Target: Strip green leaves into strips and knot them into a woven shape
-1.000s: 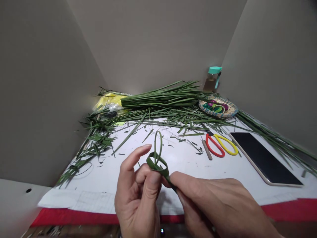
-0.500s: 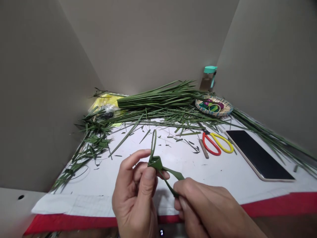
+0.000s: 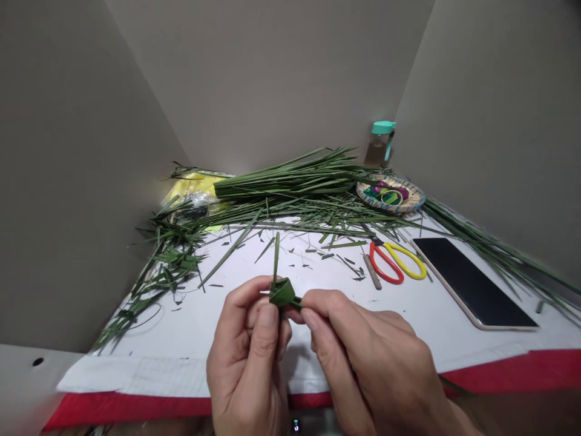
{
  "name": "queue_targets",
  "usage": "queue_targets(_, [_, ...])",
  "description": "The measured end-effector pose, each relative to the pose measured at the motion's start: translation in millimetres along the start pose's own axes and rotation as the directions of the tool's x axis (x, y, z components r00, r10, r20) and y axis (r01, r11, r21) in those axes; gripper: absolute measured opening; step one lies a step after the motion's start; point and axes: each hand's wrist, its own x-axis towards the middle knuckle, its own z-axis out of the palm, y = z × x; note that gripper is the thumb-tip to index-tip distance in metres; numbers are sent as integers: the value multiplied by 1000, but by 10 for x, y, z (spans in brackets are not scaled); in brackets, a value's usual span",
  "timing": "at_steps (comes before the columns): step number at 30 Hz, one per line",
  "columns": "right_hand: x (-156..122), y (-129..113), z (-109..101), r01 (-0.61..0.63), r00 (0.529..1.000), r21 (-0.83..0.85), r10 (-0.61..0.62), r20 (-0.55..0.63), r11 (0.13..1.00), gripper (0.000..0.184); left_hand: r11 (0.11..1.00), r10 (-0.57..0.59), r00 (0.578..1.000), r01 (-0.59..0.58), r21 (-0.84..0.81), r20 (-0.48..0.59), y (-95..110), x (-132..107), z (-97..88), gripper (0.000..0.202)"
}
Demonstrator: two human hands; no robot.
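A folded green leaf strip [image 3: 282, 292] is held up above the near part of the table, one narrow length of it standing upright. My left hand [image 3: 249, 357] grips its folded knot from the left, thumb in front and fingers behind. At the right of the knot, my right hand [image 3: 363, 351] pinches the strip between thumb and forefinger, close against the fold. The strip's far end is mostly hidden by my right hand; a green tip shows below the wrist.
Behind lies a bundle of long green leaves [image 3: 290, 178], with loose leaves [image 3: 177, 260] at left. A woven basket [image 3: 415, 200] and a bottle [image 3: 377, 148] stand at back right. Scissors [image 3: 385, 263], a small grey-handled tool [image 3: 372, 272] and a phone [image 3: 474, 284] lie at right.
My right hand has moved up and left to the knot, taking hold of the strip there. The loop above the knot now appears as a narrow upright strip, and the knot looks tighter.
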Motion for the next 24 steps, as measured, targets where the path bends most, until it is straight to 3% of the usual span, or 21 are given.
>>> queue_targets(5, [50, -12, -36, -10, 995, 31, 7, 98, 999, 27, 1000, -23, 999, 23, 2, 30, 24, 10, -17, 19])
queue_targets(15, [-94, 15, 18, 60, 996, -9, -59, 60, 998, 19, 999, 23, 996, -20, 28, -87, 77, 73, 21, 23])
queue_targets(24, [-178, -7, -69, 33, 999, -86, -31, 24, 996, 21, 998, 67, 996, -65, 22, -55, 56, 28, 51, 19])
